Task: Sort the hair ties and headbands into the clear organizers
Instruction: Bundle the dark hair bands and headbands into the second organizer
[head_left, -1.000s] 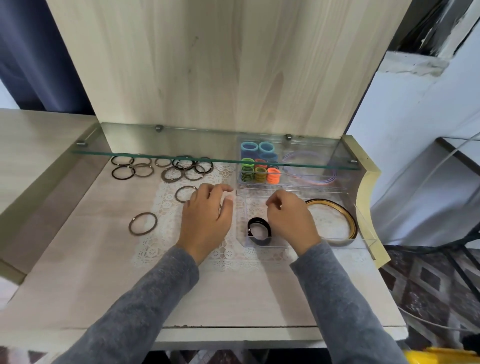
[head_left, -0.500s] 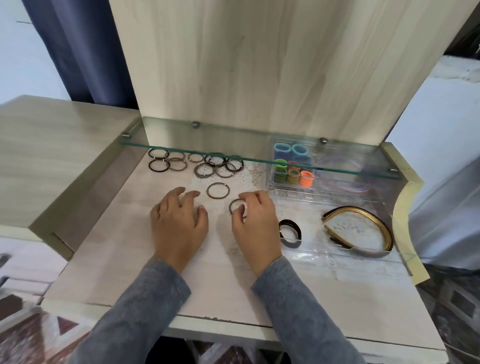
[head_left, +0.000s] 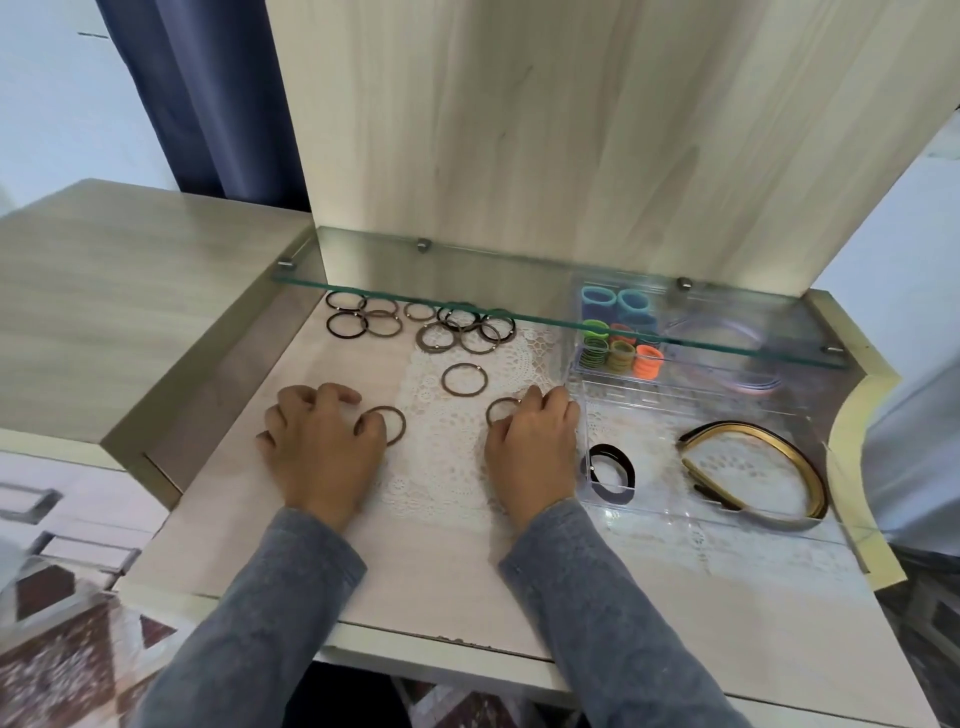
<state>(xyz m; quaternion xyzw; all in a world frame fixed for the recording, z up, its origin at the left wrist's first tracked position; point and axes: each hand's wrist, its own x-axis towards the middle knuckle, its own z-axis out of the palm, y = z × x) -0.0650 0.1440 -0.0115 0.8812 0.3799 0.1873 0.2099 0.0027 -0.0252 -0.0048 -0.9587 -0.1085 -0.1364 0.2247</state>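
My left hand (head_left: 322, 447) rests on the tabletop with its thumb lying across the left rim of a brown hair tie (head_left: 390, 425). My right hand (head_left: 530, 447) pinches the right edge of another brown hair tie (head_left: 500, 410) on the lace mat. A third brown tie (head_left: 464, 379) lies alone between them, farther back. Several brown and black ties (head_left: 415, 325) are scattered under the glass shelf. At right, the front clear organizer (head_left: 675, 512) holds a black hair tie (head_left: 610, 473) and a gold headband (head_left: 753, 467). The back organizer (head_left: 576, 364) holds coloured ties (head_left: 618, 353) and purple headbands (head_left: 737, 364).
A glass shelf (head_left: 519, 312) hangs low over the back of the table, above the loose ties and the back organizer. A tall wooden panel (head_left: 571, 130) closes the rear. A white lace mat (head_left: 441, 467) lies under my hands. A raised wooden top (head_left: 130, 286) borders the left side.
My left hand has slid left and uncovered the brown tie now under its thumb. My right hand left the front organizer a second ago and stays on its tie. The view has moved closer.
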